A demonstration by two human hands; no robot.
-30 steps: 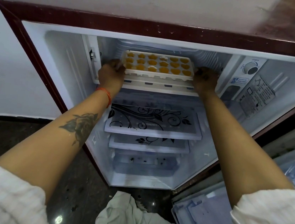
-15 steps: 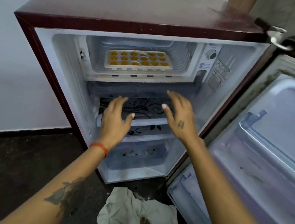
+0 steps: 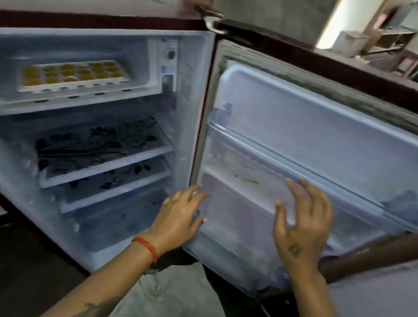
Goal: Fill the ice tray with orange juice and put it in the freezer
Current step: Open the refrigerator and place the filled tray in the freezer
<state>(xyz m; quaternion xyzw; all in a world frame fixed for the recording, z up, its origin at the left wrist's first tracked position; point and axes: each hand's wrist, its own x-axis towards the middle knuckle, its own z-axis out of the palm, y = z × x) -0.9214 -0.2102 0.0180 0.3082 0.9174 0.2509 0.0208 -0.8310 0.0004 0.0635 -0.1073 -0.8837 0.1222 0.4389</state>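
Both hands, left hand (image 3: pixel 178 217) and right hand (image 3: pixel 299 227), hung empty, fingers spread, before the open fridge door (image 3: pixel 322 151); the filled ice tray (image 3: pixel 73 75) sat in the freezer (image 3: pixel 142 52), upper left.

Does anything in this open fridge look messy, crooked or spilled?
No spill shows. The white ice tray of orange juice sits flat in the freezer compartment. The grey rubber door seal looks grimy, and yellowish specks lie on the inner door shelf.
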